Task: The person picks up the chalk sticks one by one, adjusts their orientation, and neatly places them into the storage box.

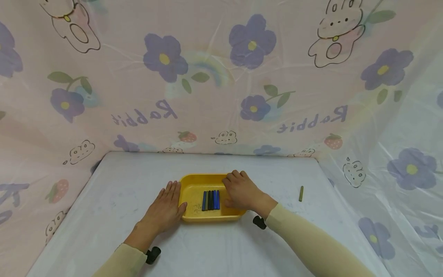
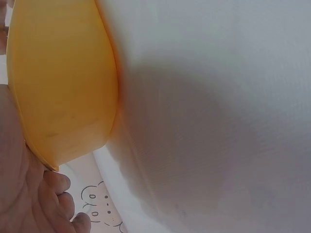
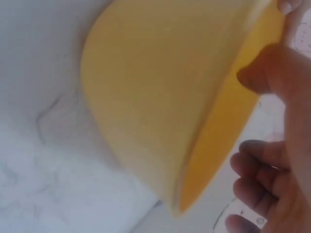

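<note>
A yellow tray [image 1: 193,218] sits on the white table, with several short coloured sticks [image 1: 210,200] lined up side by side inside it, blue, olive and black. My left hand [image 1: 166,207] rests along the tray's left end, fingers straight and thumb over the rim. In the left wrist view its palm [image 2: 24,194] lies right at the rim. Over the tray's right end is my right hand [image 1: 242,192], its fingers loosely bent. The right wrist view shows the right thumb [image 3: 257,73] overlapping the inside of the tray and the other fingers curled above the rim.
One olive stick [image 1: 301,193] lies alone on the table [image 1: 277,246], to the right of the tray. Patterned cloth [image 1: 207,96] with flowers and rabbits hangs behind the table and at both sides. Black wrist cameras [image 1: 153,255] sit under the sleeves.
</note>
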Demonstrator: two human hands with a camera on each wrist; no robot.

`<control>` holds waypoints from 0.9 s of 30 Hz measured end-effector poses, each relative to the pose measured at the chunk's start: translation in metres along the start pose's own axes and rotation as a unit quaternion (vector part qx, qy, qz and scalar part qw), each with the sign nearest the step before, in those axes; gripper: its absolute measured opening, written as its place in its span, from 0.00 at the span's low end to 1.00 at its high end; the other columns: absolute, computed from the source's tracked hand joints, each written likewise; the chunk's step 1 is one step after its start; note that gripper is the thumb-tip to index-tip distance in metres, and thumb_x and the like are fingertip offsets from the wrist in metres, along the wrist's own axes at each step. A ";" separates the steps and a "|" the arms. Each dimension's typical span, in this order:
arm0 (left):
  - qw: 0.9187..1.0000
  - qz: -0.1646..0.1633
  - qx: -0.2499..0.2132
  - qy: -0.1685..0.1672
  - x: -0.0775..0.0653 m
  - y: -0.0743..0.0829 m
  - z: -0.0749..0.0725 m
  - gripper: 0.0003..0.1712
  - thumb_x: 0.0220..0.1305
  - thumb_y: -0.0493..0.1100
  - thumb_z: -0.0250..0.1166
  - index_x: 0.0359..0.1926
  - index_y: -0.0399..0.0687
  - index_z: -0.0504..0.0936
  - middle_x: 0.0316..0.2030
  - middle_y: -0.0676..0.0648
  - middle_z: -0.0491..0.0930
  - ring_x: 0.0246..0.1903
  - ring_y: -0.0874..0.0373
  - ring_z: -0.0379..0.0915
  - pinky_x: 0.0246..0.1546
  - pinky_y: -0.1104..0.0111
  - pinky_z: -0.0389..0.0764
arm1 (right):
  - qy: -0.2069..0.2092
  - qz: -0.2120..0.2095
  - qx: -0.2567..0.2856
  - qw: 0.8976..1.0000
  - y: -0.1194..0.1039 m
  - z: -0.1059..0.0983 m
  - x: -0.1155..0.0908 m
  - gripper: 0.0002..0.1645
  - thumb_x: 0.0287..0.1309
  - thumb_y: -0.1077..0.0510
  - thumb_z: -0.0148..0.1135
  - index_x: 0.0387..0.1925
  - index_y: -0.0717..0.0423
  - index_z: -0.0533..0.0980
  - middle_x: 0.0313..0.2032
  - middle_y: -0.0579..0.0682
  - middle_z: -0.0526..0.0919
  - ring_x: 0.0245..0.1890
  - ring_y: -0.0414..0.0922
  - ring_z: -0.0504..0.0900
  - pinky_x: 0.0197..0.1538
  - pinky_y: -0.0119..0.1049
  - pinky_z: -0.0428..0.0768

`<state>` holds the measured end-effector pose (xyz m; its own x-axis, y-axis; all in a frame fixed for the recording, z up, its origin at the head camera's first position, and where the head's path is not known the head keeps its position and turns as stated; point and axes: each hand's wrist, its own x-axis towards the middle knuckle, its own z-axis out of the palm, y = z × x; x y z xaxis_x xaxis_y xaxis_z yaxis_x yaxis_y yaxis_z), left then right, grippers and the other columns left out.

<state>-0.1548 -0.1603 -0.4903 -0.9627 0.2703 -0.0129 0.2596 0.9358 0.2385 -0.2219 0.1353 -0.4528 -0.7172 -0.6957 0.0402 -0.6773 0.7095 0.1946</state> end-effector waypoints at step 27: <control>1.000 -0.001 0.001 0.000 0.000 0.001 0.000 0.45 0.82 0.56 0.51 0.82 0.27 0.49 0.81 0.30 0.51 0.82 0.34 0.45 0.81 0.42 0.52 | 0.118 0.101 -0.062 0.986 0.105 0.007 -0.096 0.37 0.52 0.41 0.78 0.53 0.64 0.78 0.49 0.60 0.83 0.49 0.59 0.79 0.49 0.55 0.77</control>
<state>-0.1548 -0.1590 -0.4902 -0.9634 0.2678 -0.0127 0.2572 0.9368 0.2372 -0.2252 0.2777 -0.4433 -0.7677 -0.5580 0.3152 -0.4881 0.8278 0.2767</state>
